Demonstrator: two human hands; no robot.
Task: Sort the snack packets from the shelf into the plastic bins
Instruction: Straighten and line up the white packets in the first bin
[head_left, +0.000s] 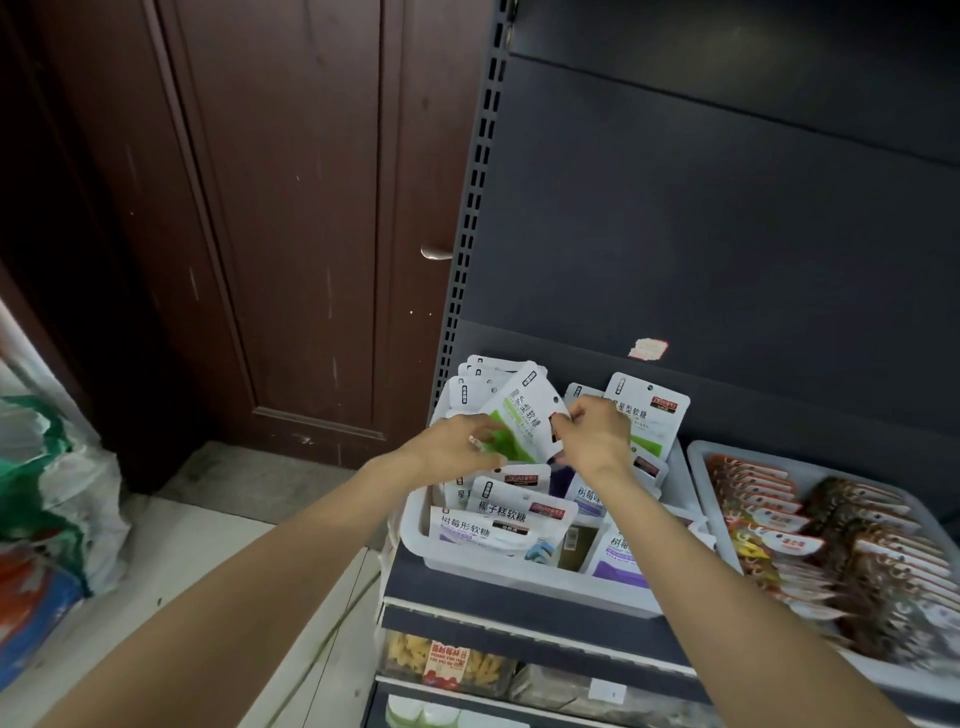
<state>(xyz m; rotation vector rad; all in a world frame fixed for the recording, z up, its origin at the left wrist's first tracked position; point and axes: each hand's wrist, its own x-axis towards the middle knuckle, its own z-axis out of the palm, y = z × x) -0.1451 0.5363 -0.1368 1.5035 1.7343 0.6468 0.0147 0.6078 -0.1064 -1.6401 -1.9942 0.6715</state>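
Here both hands, left hand and right hand, grip a green-and-white gummy packet over the white bin (fingertips hidden behind it); lower packets are blurred.

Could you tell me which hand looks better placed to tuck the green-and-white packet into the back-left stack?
Probably the left hand: it grips the green-and-white packet on the stack's side.
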